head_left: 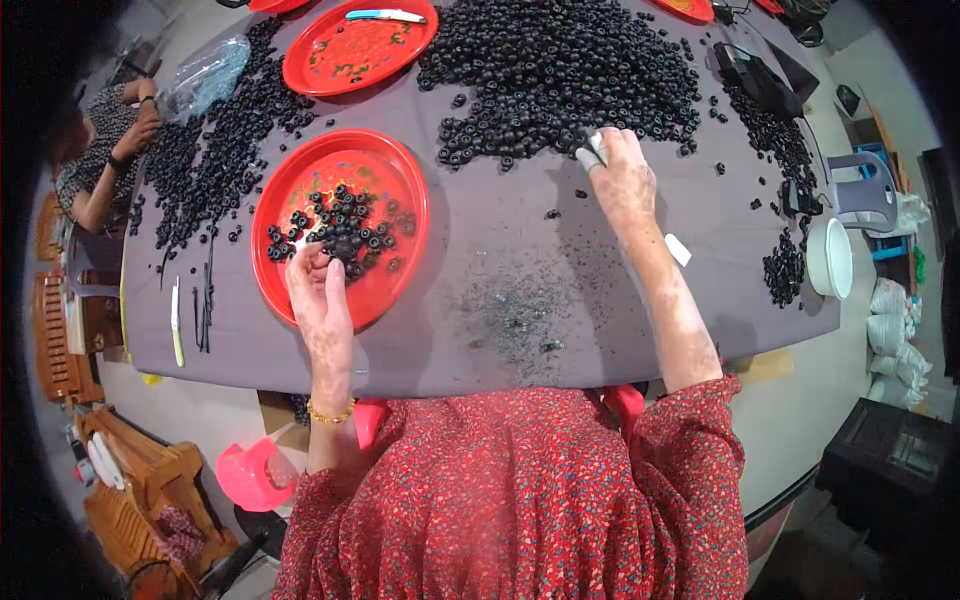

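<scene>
Over the near red plate [415,190], my left hand [322,300] has its fingers curled and its thumb apart. Small black ring-shaped parts [345,215] lie scattered on the plate around those fingertips. A large pile of the same black parts [560,75] covers the far middle of the table. At its front edge is my right hand [622,172], white covers on its fingertips, thumb and fingers drawn together. Dark parts sit right by those tips; what they pinch is hidden. A white piece [677,250] lies beside my right forearm.
Another red plate [300,65] holds a knife with a blue-and-white handle [385,15]. A pale-handled knife [177,320] and black strips [206,300] lie at left. Dark crumbs [515,310] dot the cloth before me. A white bowl [830,258] stands right; another person [105,150] sits left.
</scene>
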{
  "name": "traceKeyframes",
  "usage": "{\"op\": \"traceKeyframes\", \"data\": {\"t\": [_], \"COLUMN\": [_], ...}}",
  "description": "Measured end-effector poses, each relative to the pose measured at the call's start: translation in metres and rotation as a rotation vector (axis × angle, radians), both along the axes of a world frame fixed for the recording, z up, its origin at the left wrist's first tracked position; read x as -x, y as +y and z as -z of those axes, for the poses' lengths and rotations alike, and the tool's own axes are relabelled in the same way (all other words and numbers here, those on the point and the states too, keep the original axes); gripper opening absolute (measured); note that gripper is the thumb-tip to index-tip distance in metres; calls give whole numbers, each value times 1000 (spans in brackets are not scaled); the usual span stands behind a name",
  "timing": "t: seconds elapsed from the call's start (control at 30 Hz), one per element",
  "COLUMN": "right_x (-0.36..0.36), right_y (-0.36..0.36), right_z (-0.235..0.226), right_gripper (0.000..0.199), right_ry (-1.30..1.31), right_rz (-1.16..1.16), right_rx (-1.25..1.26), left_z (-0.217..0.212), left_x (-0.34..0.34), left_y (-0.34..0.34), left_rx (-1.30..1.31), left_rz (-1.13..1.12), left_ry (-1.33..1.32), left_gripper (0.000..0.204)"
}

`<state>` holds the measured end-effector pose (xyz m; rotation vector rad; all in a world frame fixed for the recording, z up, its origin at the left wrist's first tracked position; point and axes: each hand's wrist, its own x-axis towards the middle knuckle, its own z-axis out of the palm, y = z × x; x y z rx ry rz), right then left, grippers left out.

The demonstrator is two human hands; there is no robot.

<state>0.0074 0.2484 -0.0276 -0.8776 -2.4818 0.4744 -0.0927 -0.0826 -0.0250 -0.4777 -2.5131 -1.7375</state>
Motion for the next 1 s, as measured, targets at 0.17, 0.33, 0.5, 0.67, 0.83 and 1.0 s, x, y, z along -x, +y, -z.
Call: {"op": "traceKeyframes", "data": {"t": [0.17,0.33,0.5,0.67,0.83,1.0], "right_x": [6,-12,-35,-50,-50,-49], "right_y": [0,-34,-88,-108,-122,-123], "right_z": [13,-22,-67,-81,-81,-84], "right_gripper": [24,24,18,17,18,21], "right_ry": [30,90,94,147,175,212], "right_rz": [-62,-107,-307,-390,-337,-308], "right_rx": [-35,117,395,596,699,1091], "left_z": [-6,-21,-29,-33,-27,-32], "left_x": [-11,-28,-52,-61,-65,-64], "left_y": [7,41,80,95,92,88], "left_rx": [-2,-41,-174,-330,-404,-554], "left_rz": [13,304,594,773,691,661], "left_ry": [67,-46,-376,-570,-647,-824], "left_gripper": [23,15,21,27,28,29]}}
